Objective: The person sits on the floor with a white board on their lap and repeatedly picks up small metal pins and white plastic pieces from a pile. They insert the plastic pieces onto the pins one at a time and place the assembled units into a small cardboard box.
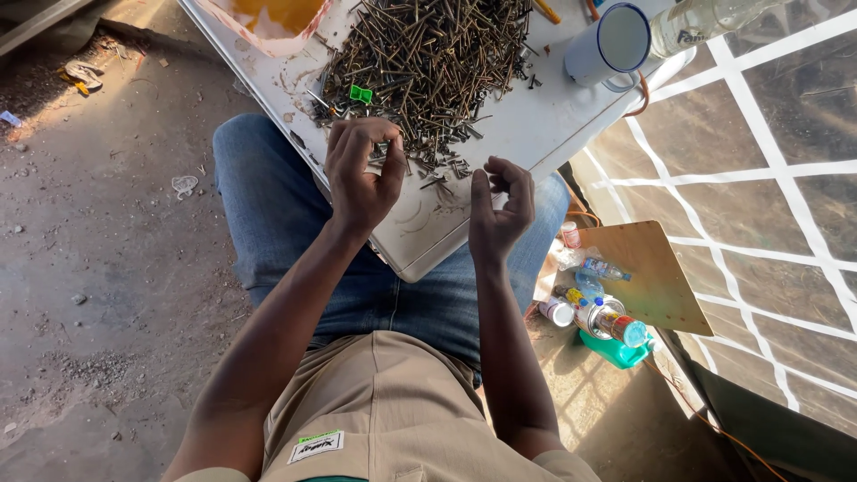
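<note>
A big heap of dark screws (428, 62) lies on a white board (536, 134) that rests across my knees. My left hand (361, 174) is at the near edge of the heap, palm towards me. Its fingers are curled over a few screws that stick out beside the thumb. My right hand (500, 201) hovers just to the right, over the board's near edge, with fingers bent in towards the thumb. Whether it holds anything is hidden. A small green plastic piece (360, 94) lies among the screws just beyond my left hand.
A white enamel mug (611, 45) and a clear bottle (705, 22) stand at the board's far right. An orange-stained patch (268, 18) marks its far left. On the ground to my right are a wooden board (656, 286), cans and small bottles (607, 317). Bare dirt lies to the left.
</note>
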